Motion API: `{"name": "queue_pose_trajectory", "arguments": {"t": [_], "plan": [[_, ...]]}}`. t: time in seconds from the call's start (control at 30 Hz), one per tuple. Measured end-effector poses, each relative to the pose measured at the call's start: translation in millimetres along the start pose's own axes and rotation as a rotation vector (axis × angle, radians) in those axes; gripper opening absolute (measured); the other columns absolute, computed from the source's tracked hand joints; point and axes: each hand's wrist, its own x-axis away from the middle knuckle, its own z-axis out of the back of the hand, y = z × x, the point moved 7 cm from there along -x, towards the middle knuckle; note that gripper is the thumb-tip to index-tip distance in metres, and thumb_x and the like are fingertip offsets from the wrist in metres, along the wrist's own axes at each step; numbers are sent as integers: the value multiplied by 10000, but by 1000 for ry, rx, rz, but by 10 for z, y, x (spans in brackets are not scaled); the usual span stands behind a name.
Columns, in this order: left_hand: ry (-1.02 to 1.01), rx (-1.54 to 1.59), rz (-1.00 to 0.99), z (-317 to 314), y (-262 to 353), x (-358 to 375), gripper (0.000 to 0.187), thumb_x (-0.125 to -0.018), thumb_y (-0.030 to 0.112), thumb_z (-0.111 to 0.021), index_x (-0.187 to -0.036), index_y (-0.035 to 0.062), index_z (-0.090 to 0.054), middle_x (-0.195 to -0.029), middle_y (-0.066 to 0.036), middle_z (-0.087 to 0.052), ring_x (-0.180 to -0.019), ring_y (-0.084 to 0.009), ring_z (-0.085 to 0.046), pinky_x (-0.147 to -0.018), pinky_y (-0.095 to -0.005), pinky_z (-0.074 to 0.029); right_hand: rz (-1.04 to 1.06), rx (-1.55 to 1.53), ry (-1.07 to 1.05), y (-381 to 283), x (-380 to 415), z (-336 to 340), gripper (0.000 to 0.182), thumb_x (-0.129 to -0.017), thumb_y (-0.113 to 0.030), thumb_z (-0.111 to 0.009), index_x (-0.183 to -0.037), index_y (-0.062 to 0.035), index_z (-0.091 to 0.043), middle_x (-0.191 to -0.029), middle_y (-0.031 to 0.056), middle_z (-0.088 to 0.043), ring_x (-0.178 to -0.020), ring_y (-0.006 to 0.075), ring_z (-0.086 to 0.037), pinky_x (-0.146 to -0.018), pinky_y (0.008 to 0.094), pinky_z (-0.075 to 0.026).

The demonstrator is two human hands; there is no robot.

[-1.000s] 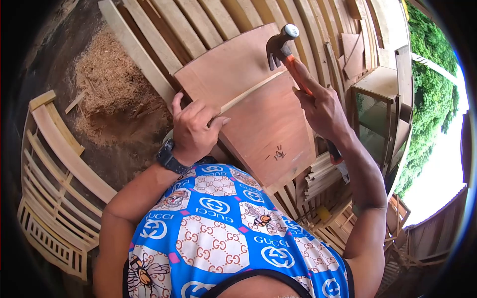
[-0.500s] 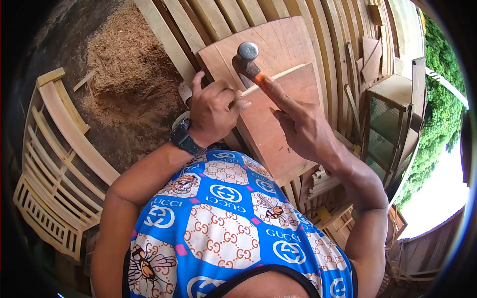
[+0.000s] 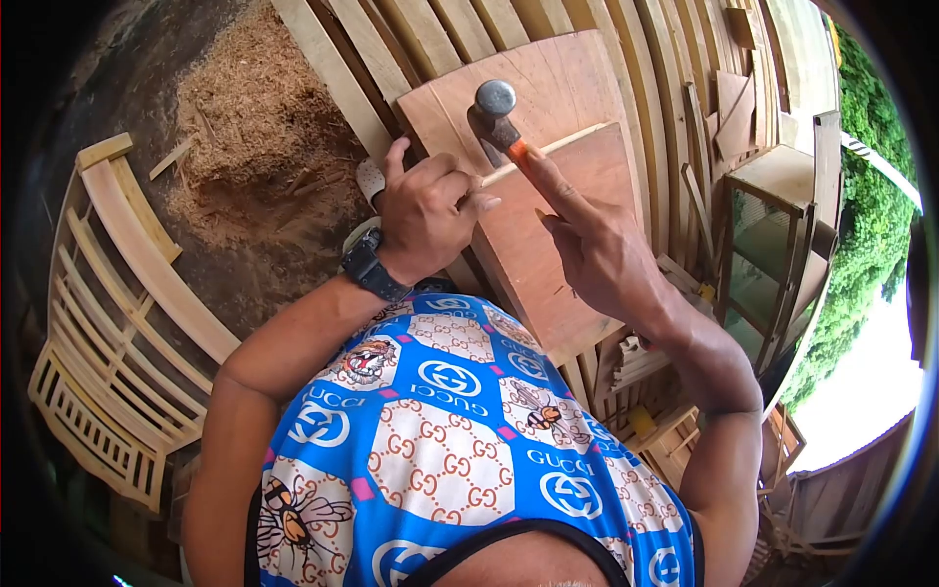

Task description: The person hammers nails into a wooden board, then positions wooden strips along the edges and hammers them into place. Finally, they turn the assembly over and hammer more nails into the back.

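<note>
My right hand (image 3: 611,245) is wrapped round the orange handle of a hammer (image 3: 496,103), index finger stretched along it. The hammer's metal head is raised over the work. My left hand (image 3: 430,210), with a dark watch (image 3: 372,266) on its wrist, is closed in a pinch at the left end of a thin pale wooden strip (image 3: 548,154). Whatever is between those fingertips is hidden. The strip runs along the top edge of a reddish plywood panel (image 3: 558,264). Behind it lies a curved plywood piece (image 3: 548,73).
Long wooden slats (image 3: 430,34) lie under and beyond the plywood. A heap of wood shavings (image 3: 259,108) covers the floor at left. A slatted wooden frame (image 3: 117,333) stands at far left, and a glass-sided cabinet (image 3: 768,245) at right.
The hands, hammer and plywood keep nearly the same positions relative to each other. The whole view has shifted slightly.
</note>
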Motion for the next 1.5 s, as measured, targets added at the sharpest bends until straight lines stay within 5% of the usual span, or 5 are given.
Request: {"name": "queue_pose_trajectory", "arguments": {"t": [0.97, 1.1, 1.4, 1.47, 1.5], "plan": [[8, 13, -15, -16, 35, 8, 177, -852, 271, -789, -810, 103, -754, -798, -44, -652, -803, -278, -661, -1066, -653, -335, -108, 24, -54, 50, 31, 71, 795, -942, 48, -565, -1644, -219, -304, -763, 281, -648, -711, 468, -663, -656, 535, -503], [9, 20, -30, -18, 61, 6, 174, -850, 236, -813, -801, 85, -742, -785, -37, -656, -750, -265, -642, -1076, -600, -337, -72, 97, 93, 212, 17, 347, 762, -978, -7, -568, -1644, -263, -301, -712, 254, -628, -646, 435, -657, -629, 523, -507], [41, -50, -77, 43, 198, 6, 134, -794, 163, -840, -790, 81, -734, -792, -43, -662, -793, -262, -648, -1105, -563, -338, -256, 160, 196, 650, 88, 834, 681, -1000, -67, -584, -1605, -299, -371, -1050, 324, -688, -881, 506, -681, -769, 520, -532], [37, -54, -78, 49, 200, 14, 132, -789, 158, -843, -790, 83, -734, -790, -40, -664, -799, -259, -649, -1109, -558, -335, -474, 171, 37, 689, 103, 804, 661, -999, -25, -571, -1605, -215, -386, -1324, 220, -654, -1173, 448, -632, -933, 415, -549], [33, -62, -77, 51, 200, 16, 131, -784, 153, -846, -790, 84, -735, -788, -38, -665, -806, -256, -650, -1114, -553, -332, -478, 172, 41, 722, 124, 804, 661, -999, -25, -571, -1605, -215, -386, -1324, 220, -654, -1173, 448, -632, -933, 415, -549]]}}
